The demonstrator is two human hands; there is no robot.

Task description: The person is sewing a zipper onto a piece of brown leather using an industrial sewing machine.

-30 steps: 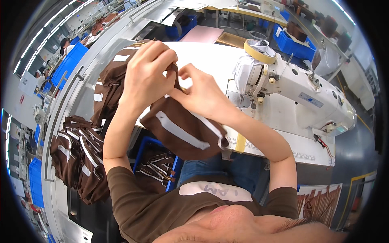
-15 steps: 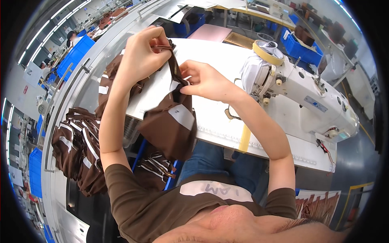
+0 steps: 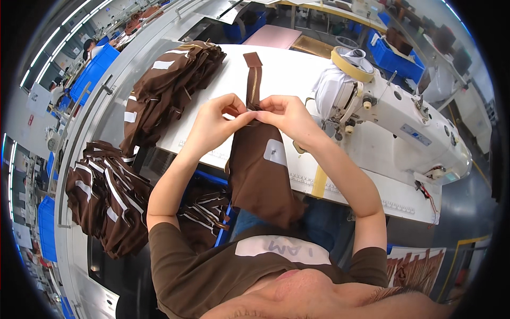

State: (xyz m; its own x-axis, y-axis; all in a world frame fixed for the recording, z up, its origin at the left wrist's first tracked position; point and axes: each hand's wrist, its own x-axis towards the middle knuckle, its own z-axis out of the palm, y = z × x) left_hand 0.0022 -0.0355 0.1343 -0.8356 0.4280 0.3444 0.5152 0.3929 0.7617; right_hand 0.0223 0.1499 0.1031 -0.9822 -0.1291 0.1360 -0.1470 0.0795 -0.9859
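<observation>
A brown fabric piece (image 3: 260, 170) with a pale patch hangs from my fingers over the table's front edge toward my lap. From its top a brown zipper (image 3: 254, 85) with metal teeth stretches away across the white table, ending in a small brown tab. My left hand (image 3: 222, 121) pinches the fabric where zipper and cloth meet. Fingertip to fingertip with it, my right hand (image 3: 286, 118) pinches the same spot from the right. The fingers partly hide that join.
A white sewing machine (image 3: 393, 119) stands to the right, with a yellow tape roll (image 3: 351, 65) on it. Brown fabric piles lie at the table's left (image 3: 175, 80) and further left (image 3: 106, 196). Below the table edge, a blue bin (image 3: 220, 236) holds more zippered pieces.
My left hand has come down and right, letting go of the zipper's far end. Both hands now meet at the zipper's near end. The zipper lies stretched away from me.
</observation>
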